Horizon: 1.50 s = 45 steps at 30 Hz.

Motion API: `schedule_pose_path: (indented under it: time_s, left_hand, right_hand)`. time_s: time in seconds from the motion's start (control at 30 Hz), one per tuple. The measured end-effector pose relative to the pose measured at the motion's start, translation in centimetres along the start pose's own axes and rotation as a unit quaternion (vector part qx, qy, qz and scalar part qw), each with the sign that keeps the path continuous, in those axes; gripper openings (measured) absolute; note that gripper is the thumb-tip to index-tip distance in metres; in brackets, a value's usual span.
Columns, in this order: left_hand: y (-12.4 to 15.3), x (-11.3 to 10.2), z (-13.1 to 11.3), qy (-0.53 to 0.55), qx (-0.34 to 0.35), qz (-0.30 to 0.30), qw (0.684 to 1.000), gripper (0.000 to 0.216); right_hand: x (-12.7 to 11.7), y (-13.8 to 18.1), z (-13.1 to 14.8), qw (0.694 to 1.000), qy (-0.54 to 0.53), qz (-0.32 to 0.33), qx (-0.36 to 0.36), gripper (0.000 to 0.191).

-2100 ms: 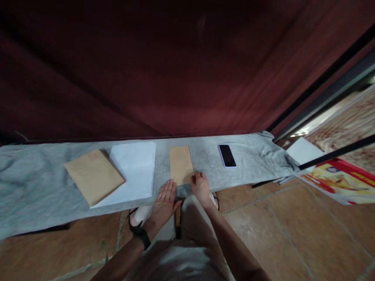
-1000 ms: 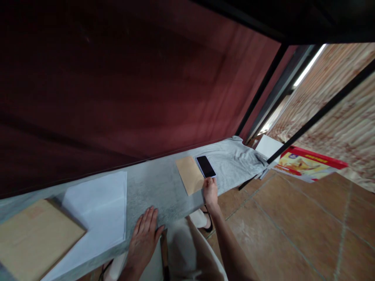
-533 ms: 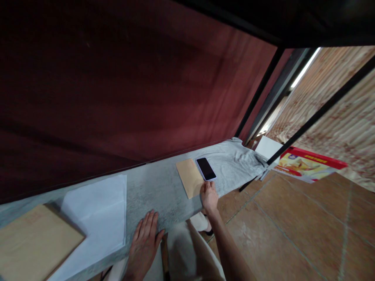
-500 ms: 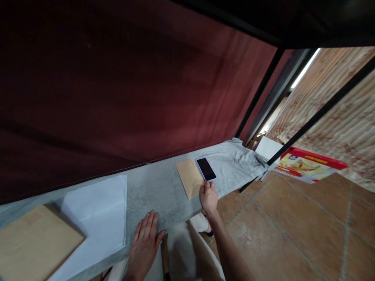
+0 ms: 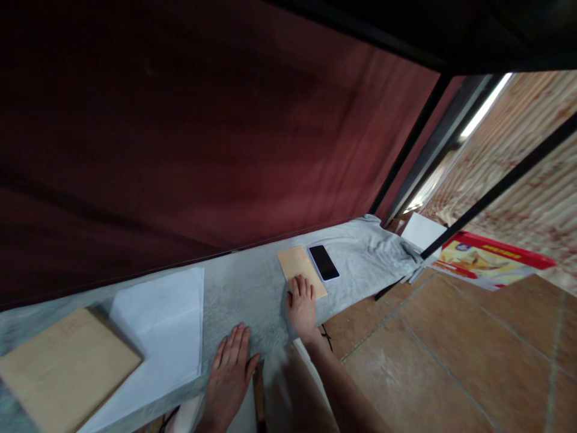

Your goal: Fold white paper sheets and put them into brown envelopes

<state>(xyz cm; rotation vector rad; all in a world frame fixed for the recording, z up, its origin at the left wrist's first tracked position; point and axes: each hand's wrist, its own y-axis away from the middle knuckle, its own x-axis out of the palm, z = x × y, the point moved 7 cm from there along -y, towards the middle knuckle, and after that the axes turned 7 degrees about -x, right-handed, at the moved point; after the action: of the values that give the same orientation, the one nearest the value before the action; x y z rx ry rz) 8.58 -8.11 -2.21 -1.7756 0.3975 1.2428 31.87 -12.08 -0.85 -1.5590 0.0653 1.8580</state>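
A small brown envelope (image 5: pixel 297 263) lies on the grey cloth (image 5: pixel 252 288) covering a long bench. My right hand (image 5: pixel 301 307) rests flat on the envelope's near end, fingers stretched out. A black phone (image 5: pixel 324 262) lies face up right beside the envelope, touching its right edge. My left hand (image 5: pixel 229 373) lies flat and open on the cloth's front edge, holding nothing. To the left lie white paper sheets (image 5: pixel 157 331) and a large brown envelope (image 5: pixel 63 367) that overlaps them.
A dark red curtain (image 5: pixel 202 132) hangs right behind the bench. At the right are black metal bars (image 5: pixel 496 192), a white sheet (image 5: pixel 421 231) and a red and yellow printed box (image 5: pixel 487 258). Brown floor tiles (image 5: pixel 451 361) spread below.
My right hand slid the small envelope rightward next to the phone, drew back from the phone's corner, and now lies flat on the envelope. My left hand stayed on the cloth edge.
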Motion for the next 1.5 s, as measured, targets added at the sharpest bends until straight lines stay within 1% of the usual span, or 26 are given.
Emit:
schedule_pose_path:
  time_s: [0.1, 0.23, 0.57, 0.7, 0.8, 0.93, 1.03, 1.13, 1.2, 1.27, 1.37, 1.5]
  left_hand:
    - [0.0, 0.0, 0.0, -0.005, 0.003, 0.003, 1.0, 0.066]
    - [0.1, 0.1, -0.1, -0.026, 0.005, 0.006, 1.0, 0.062]
    - [0.0, -0.2, -0.3, -0.027, -0.016, 0.061, 0.998, 0.057]
    - [0.0, -0.1, -0.3, -0.017, -0.026, 0.076, 0.997, 0.058]
    - [0.0, -0.3, -0.5, -0.011, -0.036, 0.082, 0.996, 0.058]
    - [-0.2, -1.5, -0.5, 0.011, -0.044, 0.08, 0.996, 0.054]
    - [-0.7, -3.2, 1.1, 0.003, -0.103, 0.049, 0.993, 0.054]
    - [-0.4, -4.6, 4.1, -0.036, -0.191, 0.013, 0.981, 0.06]
    - [0.4, -4.8, 6.2, -0.065, -0.247, 0.001, 0.967, 0.064]
    - [1.6, -4.5, 7.8, -0.083, -0.284, 0.003, 0.955, 0.068]
    - [2.9, -3.8, 8.9, -0.092, -0.298, 0.024, 0.95, 0.069]
    - [2.9, -3.8, 8.8, -0.103, -0.301, 0.062, 0.946, 0.06]
  right_hand:
    - [0.0, -0.1, -0.4, 1.0, 0.005, -0.002, 0.016, 0.047]
    - [-0.1, -0.1, -0.5, 0.999, -0.002, -0.009, 0.033, 0.05]
    - [-0.2, -0.2, -0.8, 0.998, -0.03, -0.02, 0.048, 0.049]
    - [-0.1, -0.2, -0.7, 0.999, -0.044, 0.002, 0.03, 0.047]
    - [-0.3, 0.1, -0.5, 0.999, -0.044, 0.001, 0.006, 0.048]
    - [-0.3, 0.7, 0.3, 0.997, -0.043, -0.004, -0.066, 0.049]
    - [0.1, 0.9, 0.4, 0.994, -0.05, -0.008, -0.096, 0.048]
    - [0.4, 1.1, 0.2, 0.993, -0.053, -0.018, -0.107, 0.048]
    - [0.6, 1.2, 0.0, 0.992, -0.053, -0.029, -0.108, 0.047]
    - [0.8, 1.3, -0.2, 0.992, -0.049, -0.034, -0.11, 0.047]
    - [1.2, 1.3, -0.4, 0.992, -0.045, -0.03, -0.116, 0.046]
    - [1.2, 1.3, -0.4, 0.992, -0.039, -0.035, -0.118, 0.045]
